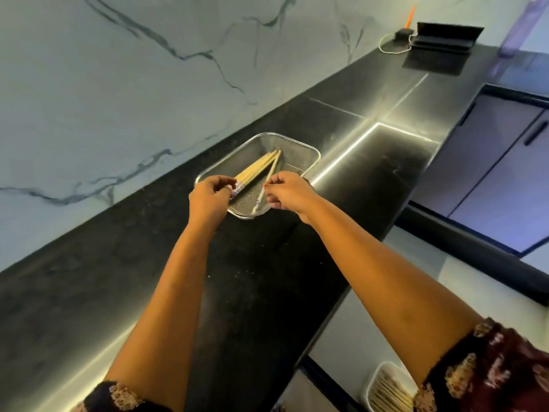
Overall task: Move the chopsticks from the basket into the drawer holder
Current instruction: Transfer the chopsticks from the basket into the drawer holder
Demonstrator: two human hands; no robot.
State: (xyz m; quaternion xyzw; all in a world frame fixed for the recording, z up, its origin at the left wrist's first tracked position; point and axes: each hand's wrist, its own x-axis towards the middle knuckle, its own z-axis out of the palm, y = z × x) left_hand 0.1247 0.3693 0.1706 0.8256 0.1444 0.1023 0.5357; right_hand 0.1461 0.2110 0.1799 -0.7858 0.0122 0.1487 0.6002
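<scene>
A shallow metal mesh basket (300, 150) sits on the black countertop (252, 278). Pale wooden chopsticks (258, 168) with patterned ends lie in it, fanned towards the far corner. My left hand (208, 200) grips the near ends of a bundle of chopsticks at the basket's left edge. My right hand (286, 190) pinches a single chopstick (269, 181) near its decorated end, over the basket's front right. A white drawer holder (377, 379) with several chopsticks inside shows at the bottom, below the counter edge, partly hidden by my right sleeve.
A marble wall (118, 84) runs along the counter's far side. At the far end stand a black folded case (442, 37), a small charger with a cord (401, 35) and a purple bottle (520, 25). Dark cabinet doors (505, 162) lie to the right.
</scene>
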